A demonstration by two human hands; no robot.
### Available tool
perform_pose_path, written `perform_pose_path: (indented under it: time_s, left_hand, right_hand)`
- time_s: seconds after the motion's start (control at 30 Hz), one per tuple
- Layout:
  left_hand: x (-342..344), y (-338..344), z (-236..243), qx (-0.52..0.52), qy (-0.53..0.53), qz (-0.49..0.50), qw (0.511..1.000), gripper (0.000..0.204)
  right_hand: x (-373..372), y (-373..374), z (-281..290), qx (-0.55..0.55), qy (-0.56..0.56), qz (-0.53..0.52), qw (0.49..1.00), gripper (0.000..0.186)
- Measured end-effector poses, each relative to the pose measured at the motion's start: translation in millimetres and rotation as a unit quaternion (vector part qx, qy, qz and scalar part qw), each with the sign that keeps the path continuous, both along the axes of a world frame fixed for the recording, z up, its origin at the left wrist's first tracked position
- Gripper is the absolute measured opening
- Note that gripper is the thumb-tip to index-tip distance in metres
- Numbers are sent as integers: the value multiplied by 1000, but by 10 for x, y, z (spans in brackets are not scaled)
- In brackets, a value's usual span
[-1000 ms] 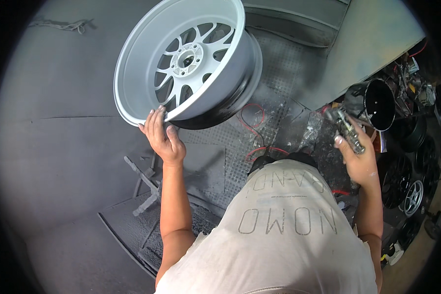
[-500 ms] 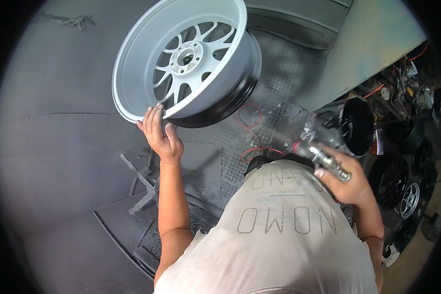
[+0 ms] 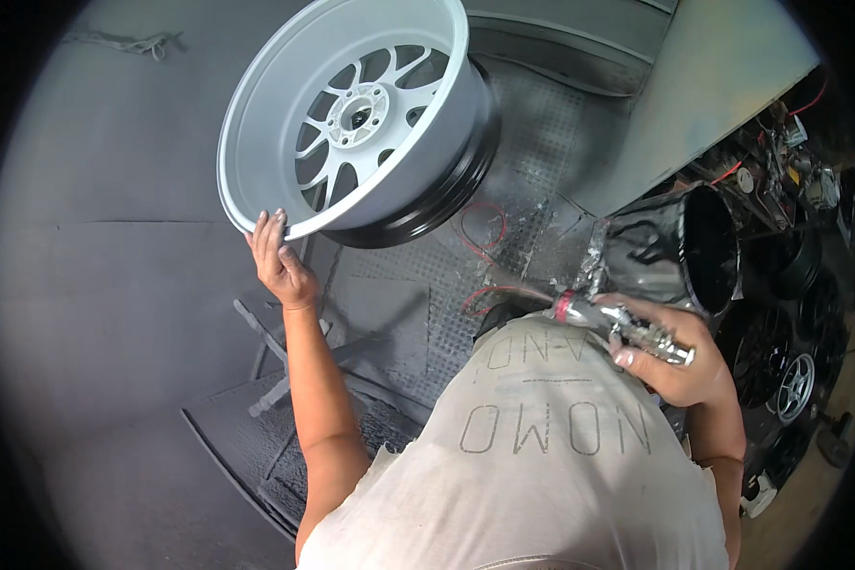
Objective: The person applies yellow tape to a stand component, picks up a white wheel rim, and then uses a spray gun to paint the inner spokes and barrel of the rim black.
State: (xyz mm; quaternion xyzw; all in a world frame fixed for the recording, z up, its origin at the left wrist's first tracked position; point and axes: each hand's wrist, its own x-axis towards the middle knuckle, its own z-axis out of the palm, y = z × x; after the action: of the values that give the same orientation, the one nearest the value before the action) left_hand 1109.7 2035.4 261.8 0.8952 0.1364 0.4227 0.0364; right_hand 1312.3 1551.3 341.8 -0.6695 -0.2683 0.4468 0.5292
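A white multi-spoke car wheel is tilted toward me at the upper left, its hollow back side facing me. The far part of its barrel has a glossy black band. My left hand has its fingers on the lower edge of the rim, with the thumb apart. My right hand is wrapped round a metal spray gun in front of my waist. A paint cup streaked with black joins the gun, its dark round mouth turned to the right. What supports the wheel is mostly hidden.
A red hose curls over the perforated floor. At the lower left stands a dusty grey metal frame. More wheels, including a silver one, are on the right below cluttered tools. A pale panel slants at the upper right.
My left hand has shifted left along the rim, and the wheel has shifted slightly left. The spray gun has moved slightly down, and its cup now shows more of its side.
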Motion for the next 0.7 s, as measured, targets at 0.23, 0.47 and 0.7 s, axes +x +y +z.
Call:
perform_pose_path:
  time_s: [0.23,0.47,0.7]
  left_hand:
    - [-258,342,125,-19,22,70,997,51]
    - [-238,-298,28,9,25,65,998,54]
    - [-156,-880,66,-11,26,18,999,58]
  right_hand:
    - [19,14,-31,37,-219,-102,970,46]
    - [-14,27,-223,20,-188,-251,949,50]
    - [-508,-157,-149,27,-38,-103,994,47]
